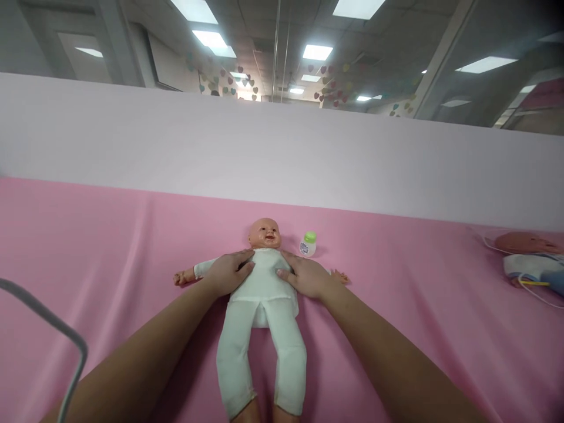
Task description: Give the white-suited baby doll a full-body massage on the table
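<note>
A baby doll (264, 282) in white clothes lies on its back on the pink sheet (110, 247), its head toward the wall and both arms stretched out sideways. My left hand (229, 272) rests on the doll's shoulder at the left of the view, thumb apart from the fingers. On the opposite shoulder lies my right hand (307, 275), its thumb on the chest and its fingers stretched toward the neck. Both hands lie open against the doll. Close to the doll's head stands a small clear bottle (308, 244) with a green cap. The doll's feet fall outside the view.
A second doll (529, 252) with blue and white cloth and thin tubing lies at the far right. A grey cable or tube (48, 314) curves through the lower left. Behind the sheet rises a white wall (264, 153) with glass above it.
</note>
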Demonstrator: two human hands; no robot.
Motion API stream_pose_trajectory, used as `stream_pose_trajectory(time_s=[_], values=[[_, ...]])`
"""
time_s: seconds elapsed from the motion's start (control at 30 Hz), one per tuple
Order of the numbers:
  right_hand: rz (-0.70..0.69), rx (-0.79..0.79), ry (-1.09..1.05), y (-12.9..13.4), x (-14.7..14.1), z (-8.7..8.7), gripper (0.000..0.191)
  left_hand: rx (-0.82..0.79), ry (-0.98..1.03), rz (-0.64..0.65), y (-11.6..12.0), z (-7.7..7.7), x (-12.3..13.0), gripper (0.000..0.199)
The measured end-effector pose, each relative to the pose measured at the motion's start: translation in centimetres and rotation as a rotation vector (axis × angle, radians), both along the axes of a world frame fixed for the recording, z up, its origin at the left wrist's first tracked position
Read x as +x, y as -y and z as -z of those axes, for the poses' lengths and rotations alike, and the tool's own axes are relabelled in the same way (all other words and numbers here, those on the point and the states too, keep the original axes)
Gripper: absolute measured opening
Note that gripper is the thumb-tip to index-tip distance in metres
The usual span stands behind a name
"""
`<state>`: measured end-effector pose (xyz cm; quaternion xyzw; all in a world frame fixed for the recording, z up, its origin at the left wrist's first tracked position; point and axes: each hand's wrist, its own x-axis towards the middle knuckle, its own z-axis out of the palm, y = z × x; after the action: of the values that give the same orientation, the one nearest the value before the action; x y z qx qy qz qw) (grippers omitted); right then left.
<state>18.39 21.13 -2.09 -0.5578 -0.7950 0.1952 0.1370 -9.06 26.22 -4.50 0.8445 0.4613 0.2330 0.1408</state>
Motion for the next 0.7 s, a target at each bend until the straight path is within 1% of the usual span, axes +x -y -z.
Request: stream_pose_trajectory(time_s=[0.07,0.17,0.23,0.3,0.33,0.4,0.47,0.57,0.63,0.7], values=[[0.059,-0.053,0.023,0.4,0.6,-0.4,0.066,0.004,-0.02,0.008,-0.1,-0.2,-0.1,0.062],[0.083,-0.083,0.038,0.8,1.4,-0.9,0.061,0.008,-0.109,-0.003,-0.1,-0.8,-0.5,0.062],[0.07,-0.091,0.024,1.1,2.2,-1.1,0.059,-0.002,-0.183,-0.022,0.0,-1.4,-1.3,0.061],[0.097,-0.078,0.008,1.6,3.5,-0.9,0.062,-0.018,-0.239,-0.024,0.1,-1.9,-2.7,0.058],[0.129,-0.064,0.001,1.8,4.3,-0.7,0.065,-0.028,-0.256,-0.029,0.2,-2.2,-3.7,0.056],[0.214,-0.039,-0.018,2.4,6.2,0.0,0.073,-0.058,-0.263,-0.079,0.4,-2.5,-6.1,0.053],[0.287,-0.048,-0.049,3.0,8.1,0.9,0.07,-0.095,-0.237,-0.17,0.6,-2.7,-8.9,0.052],[0.418,-0.095,-0.118,3.8,10.5,2.2,0.068,-0.158,-0.181,-0.237,0.9,-2.3,-13.2,0.057],[0.442,-0.122,-0.199,4.2,11.4,2.9,0.067,-0.23,-0.15,-0.269,0.8,-1.9,-15.3,0.067],[0.422,-0.129,-0.289,4.5,12.0,3.3,0.064,-0.273,-0.139,-0.296,0.6,-1.4,-16.5,0.074]])
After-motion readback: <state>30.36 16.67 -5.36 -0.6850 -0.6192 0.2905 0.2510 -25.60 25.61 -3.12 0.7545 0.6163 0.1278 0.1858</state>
